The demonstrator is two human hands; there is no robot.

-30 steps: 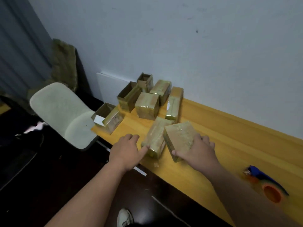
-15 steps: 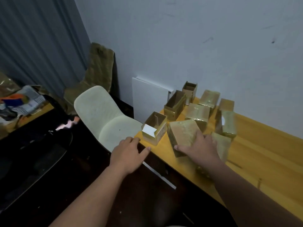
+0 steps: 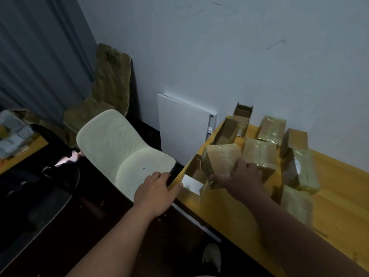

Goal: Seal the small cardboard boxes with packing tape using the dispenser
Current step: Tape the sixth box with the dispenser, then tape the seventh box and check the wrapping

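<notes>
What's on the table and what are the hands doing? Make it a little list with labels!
table: yellow wooden table against the wall
right hand: right hand grips a taped box, tilted above the open box
left hand: left hand with fingers relaxed at the table's near corner, holding nothing
open box: open box at the table corner, a white piece inside
other boxes: several taped boxes and two more open ones behind
tape dispenser: not in view
beside table: pale chair, white board leaning on the wall

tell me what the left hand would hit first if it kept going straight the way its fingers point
Probably the open cardboard box at the table corner; the left hand points right toward it, thumb nearly at its white flap, though depth is unclear.
</notes>
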